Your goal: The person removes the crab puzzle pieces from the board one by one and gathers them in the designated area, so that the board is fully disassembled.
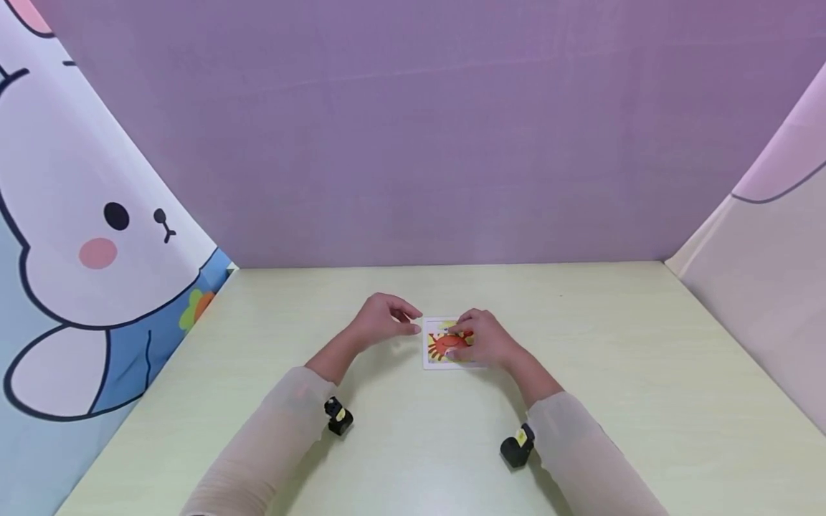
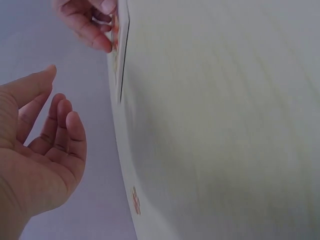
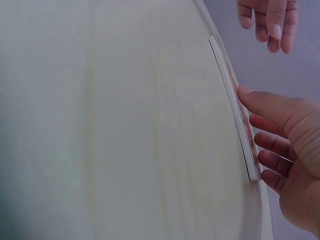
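Note:
A square crab picture board (image 1: 442,347) with a white border lies flat on the table. My right hand (image 1: 488,338) covers its right part, thumb and fingertips spread apart on the picture. In the right wrist view the thumb (image 3: 260,102) touches the board's face and the other fingers bend loosely against it. To the left of the board, my left hand (image 1: 385,320) hovers with relaxed fingers and nothing between them, fingertips close to the left border. In the left wrist view, a small reddish piece (image 2: 136,201) lies on the table apart from the board, out of sight in the head view.
The pale wood-look table (image 1: 613,344) meets a purple backdrop (image 1: 452,143) at its back edge. On the left stands a cartoon-printed panel (image 1: 77,287), on the right a pink and white one (image 1: 768,251). A small black device (image 1: 518,447) sits at each wrist.

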`<state>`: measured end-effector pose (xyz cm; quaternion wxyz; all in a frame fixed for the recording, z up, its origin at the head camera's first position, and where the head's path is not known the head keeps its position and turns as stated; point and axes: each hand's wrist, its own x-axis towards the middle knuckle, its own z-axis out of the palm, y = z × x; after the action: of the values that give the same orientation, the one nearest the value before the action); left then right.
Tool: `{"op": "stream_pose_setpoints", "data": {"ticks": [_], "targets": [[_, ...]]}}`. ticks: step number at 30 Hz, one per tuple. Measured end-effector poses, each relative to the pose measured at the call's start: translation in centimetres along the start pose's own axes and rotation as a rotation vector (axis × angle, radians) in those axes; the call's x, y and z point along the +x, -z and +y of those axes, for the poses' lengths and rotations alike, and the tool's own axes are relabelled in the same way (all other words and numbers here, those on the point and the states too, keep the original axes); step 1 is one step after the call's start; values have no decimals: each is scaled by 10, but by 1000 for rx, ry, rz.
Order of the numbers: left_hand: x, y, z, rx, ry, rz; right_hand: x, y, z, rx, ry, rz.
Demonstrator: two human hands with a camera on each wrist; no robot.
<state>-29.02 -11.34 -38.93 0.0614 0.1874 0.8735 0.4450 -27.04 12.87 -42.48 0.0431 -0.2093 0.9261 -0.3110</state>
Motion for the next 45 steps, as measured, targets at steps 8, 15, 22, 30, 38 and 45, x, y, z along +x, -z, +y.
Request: {"op": "stream_pose_setpoints", "data": {"ticks": [8, 15, 22, 30, 38, 45], "targets": [[8, -17, 5, 93, 23, -111, -1, -2, -7, 18, 29, 23], [16, -26, 8, 196, 27, -183, -2, -3, -7, 27, -14, 28], [22, -30, 7, 342, 41, -253, -3, -5, -8, 37, -16, 40], [25, -28, 7, 352, 43, -279, -1, -7, -9, 28, -15, 58], [25, -29, 7, 290, 100, -273, -1, -7, -8, 37, -18, 61], [26, -31, 8, 247, 136, -249, -1, -6, -9, 60, -48, 51]]}}
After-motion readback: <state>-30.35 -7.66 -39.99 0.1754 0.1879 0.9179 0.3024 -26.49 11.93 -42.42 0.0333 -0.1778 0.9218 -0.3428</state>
